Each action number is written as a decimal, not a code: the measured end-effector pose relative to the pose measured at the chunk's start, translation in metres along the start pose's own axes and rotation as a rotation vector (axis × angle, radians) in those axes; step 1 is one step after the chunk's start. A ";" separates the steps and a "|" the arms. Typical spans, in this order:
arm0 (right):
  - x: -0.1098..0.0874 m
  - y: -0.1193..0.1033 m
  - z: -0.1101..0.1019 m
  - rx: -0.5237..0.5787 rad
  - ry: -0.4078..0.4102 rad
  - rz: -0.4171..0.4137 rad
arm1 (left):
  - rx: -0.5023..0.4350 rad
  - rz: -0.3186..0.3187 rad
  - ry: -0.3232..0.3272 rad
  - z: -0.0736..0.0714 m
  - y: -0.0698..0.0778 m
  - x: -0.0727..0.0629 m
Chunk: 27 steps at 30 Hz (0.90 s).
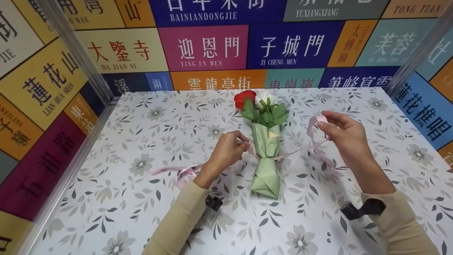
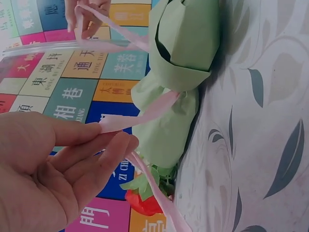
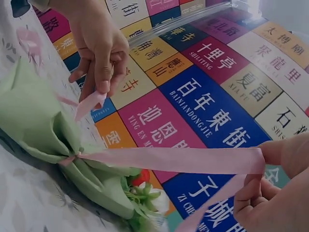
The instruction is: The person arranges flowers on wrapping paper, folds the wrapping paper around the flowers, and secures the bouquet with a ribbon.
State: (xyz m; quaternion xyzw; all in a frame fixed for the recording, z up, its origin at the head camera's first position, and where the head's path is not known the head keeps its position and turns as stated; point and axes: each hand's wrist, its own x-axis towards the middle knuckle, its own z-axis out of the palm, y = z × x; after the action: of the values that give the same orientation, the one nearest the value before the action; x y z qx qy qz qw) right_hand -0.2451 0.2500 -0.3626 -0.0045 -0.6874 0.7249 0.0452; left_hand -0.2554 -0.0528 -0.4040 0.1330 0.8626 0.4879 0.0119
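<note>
A small bouquet in light green paper point(image 1: 267, 177) lies on the table, with a red rose point(image 1: 244, 99), a white flower point(image 1: 265, 98) and green leaves at its far end. Pink ribbon point(image 3: 169, 159) circles its narrow waist, and one length runs out to each side. On the left, my left hand point(image 1: 228, 148) pinches one length between thumb and fingers, close to the paper. My right hand point(image 1: 348, 136), off to the right and raised above the table, pinches the other length, whose loose end hangs below. The ribbon's crossing shows as a small gathered knot in the right wrist view.
A floral-patterned cover point(image 1: 120, 212) spreads over the table. Another stretch of pink ribbon point(image 1: 182, 173) lies curled left of the bouquet, partly behind the left forearm. Colourful panels with printed characters point(image 1: 205, 47) stand behind and at both sides. Black wrist cameras sit on both sleeves.
</note>
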 end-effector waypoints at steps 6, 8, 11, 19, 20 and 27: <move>0.002 -0.005 0.015 -0.433 -0.013 -0.094 | 0.082 0.052 0.022 -0.003 0.000 0.000; 0.003 -0.007 0.021 -0.494 -0.012 -0.150 | 0.100 0.051 0.031 -0.003 0.000 0.000; 0.005 -0.011 0.032 -0.540 -0.004 -0.230 | 0.117 0.049 0.054 -0.004 0.001 0.000; 0.011 -0.028 0.061 -0.521 -0.029 -0.324 | 0.072 0.047 0.055 -0.003 0.000 0.000; 0.011 -0.030 0.064 -0.511 -0.027 -0.328 | 0.072 0.054 0.053 -0.004 -0.001 0.000; 0.021 -0.042 0.083 -0.413 -0.065 -0.330 | 0.079 0.062 0.038 -0.004 -0.002 0.002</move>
State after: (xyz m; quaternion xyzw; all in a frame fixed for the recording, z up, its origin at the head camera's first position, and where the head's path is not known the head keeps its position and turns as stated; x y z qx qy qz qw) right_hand -0.2689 0.1713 -0.3153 0.1221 -0.8131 0.5519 0.1388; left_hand -0.2581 -0.0570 -0.4036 0.1506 0.8766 0.4563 -0.0249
